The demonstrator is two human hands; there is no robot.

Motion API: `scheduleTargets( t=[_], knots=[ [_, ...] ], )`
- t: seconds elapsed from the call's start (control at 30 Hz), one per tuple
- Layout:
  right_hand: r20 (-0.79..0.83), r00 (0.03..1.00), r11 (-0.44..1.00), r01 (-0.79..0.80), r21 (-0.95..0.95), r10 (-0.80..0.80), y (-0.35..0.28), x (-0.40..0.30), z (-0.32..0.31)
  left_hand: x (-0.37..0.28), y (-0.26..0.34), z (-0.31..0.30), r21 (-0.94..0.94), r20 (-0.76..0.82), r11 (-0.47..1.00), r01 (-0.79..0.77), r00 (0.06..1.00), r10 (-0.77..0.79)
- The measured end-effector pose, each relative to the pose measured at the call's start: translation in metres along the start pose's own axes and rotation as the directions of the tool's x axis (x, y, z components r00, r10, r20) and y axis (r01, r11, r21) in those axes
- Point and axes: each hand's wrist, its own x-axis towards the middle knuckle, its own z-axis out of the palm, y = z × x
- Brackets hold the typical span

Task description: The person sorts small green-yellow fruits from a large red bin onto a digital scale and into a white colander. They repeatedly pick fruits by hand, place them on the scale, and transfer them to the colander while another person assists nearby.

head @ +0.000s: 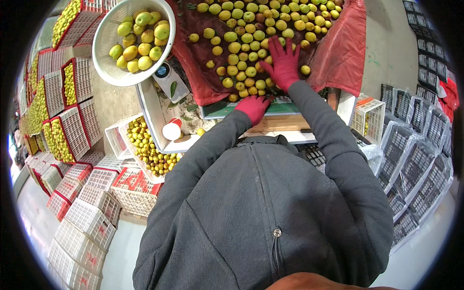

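Note:
Many yellow-green jujubes, some with brown patches, lie on a dark red mesh cloth before me. My right hand, in a crimson glove, reaches over them with its fingers spread, the fingertips among the fruit. Lower down, my left hand, gloved the same, is palm down at the near edge of the fruit, fingers slightly apart. No fruit shows in its grasp, though its underside is hidden. A white perforated basket with larger jujubes stands to the left of the cloth.
Left of the cloth, a white tray holds a device with a round dial, leaves and a paper cup. Below it is a crate of browner jujubes. Stacked white crates fill the left; black crates in clear plastic line the right.

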Motion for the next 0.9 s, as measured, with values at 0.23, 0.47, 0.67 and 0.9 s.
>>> scheduleTargets(
  t=[0.23, 0.47, 0.67, 0.9],
  knots=[
    [0.111, 0.954, 0.937, 0.245, 0.247, -0.279, -0.034, -0.058, -0.014, 0.005, -0.011, 0.011, 0.136, 0.059, 0.991, -0.015, 0.998, 0.007],
    [-0.118, 0.980, 0.964, 0.182, 0.194, -0.162, -0.038, 0.048, -0.001, 0.004, -0.007, 0.011, 0.130, -0.059, 0.990, -0.050, 0.997, 0.059],
    [0.078, 0.892, 0.879, 0.419, 0.226, -0.445, -0.050, -0.006, 0.003, 0.002, -0.012, 0.028, 0.094, -0.165, 0.992, 0.079, 0.984, -0.063],
    [-0.040, 0.990, 0.926, 0.141, 0.349, -0.136, -0.007, 0.089, -0.016, -0.017, 0.007, 0.013, 0.099, -0.197, 0.957, 0.272, 0.948, -0.249]
  ],
)
